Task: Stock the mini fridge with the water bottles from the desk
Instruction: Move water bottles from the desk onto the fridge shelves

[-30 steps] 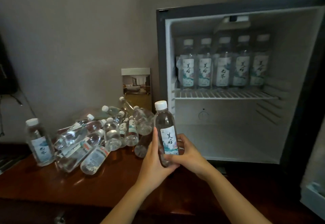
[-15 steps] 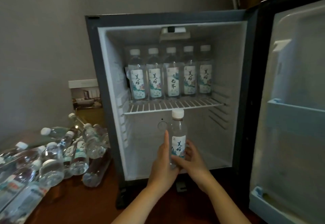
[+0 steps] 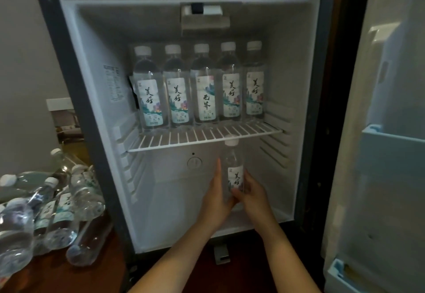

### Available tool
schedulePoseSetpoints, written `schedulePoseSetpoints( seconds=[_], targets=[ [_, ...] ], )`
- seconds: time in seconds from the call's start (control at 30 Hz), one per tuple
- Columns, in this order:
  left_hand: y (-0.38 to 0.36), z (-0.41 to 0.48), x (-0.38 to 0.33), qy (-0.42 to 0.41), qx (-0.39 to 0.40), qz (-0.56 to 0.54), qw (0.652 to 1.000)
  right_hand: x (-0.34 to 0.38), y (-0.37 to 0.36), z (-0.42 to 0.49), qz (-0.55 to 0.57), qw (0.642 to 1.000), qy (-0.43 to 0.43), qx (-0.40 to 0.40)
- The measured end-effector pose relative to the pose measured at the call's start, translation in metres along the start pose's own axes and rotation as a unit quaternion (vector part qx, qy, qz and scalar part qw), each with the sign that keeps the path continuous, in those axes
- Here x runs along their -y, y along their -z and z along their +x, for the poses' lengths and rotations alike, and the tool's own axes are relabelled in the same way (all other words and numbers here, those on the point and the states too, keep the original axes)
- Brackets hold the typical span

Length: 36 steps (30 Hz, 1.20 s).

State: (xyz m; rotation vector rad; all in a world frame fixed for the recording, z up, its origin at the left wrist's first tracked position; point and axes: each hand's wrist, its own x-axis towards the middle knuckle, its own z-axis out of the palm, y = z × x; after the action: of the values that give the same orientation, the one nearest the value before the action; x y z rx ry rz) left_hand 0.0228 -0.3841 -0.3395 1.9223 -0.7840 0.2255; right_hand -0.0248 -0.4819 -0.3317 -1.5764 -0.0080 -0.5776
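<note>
Gripping the upright water bottle (image 3: 234, 173) low on its label, your left hand (image 3: 216, 198) and right hand (image 3: 253, 197) pinch it inside the mini fridge (image 3: 92, 132), under the wire shelf (image 3: 202, 135). It's likely full, heavy, thin-walled; hold mid-body.

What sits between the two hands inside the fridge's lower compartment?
In the head view, one upright water bottle sits between the left hand and right hand, both gripping it below the wire shelf.

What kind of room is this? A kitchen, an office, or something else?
Most likely a hotel room. A mini fridge stands on a dark wooden desk, stocked with a row of identical bottles. Beside it leans a card showing a furnished room, the sort that hotels put out.
</note>
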Motion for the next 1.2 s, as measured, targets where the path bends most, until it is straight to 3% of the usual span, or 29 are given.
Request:
schedulePoseSetpoints(
  seconds=[0.23,0.53,0.97,1.2],
  targets=[
    [-0.016,0.042,0.015,0.046,0.046,-0.02,0.998,-0.015,-0.005,0.038,-0.028,0.981,-0.078,-0.173],
    [-0.032,0.075,0.022,0.031,0.049,-0.004,0.998,-0.035,-0.005,0.077,-0.004,0.959,-0.11,-0.262],
    [-0.051,0.091,0.017,0.089,0.049,-0.072,0.992,-0.036,-0.002,0.093,-0.049,0.947,-0.107,-0.298],
    [-0.041,0.087,0.018,0.058,0.111,0.006,0.992,-0.031,-0.007,0.085,-0.047,0.948,-0.114,-0.292]
  ],
)
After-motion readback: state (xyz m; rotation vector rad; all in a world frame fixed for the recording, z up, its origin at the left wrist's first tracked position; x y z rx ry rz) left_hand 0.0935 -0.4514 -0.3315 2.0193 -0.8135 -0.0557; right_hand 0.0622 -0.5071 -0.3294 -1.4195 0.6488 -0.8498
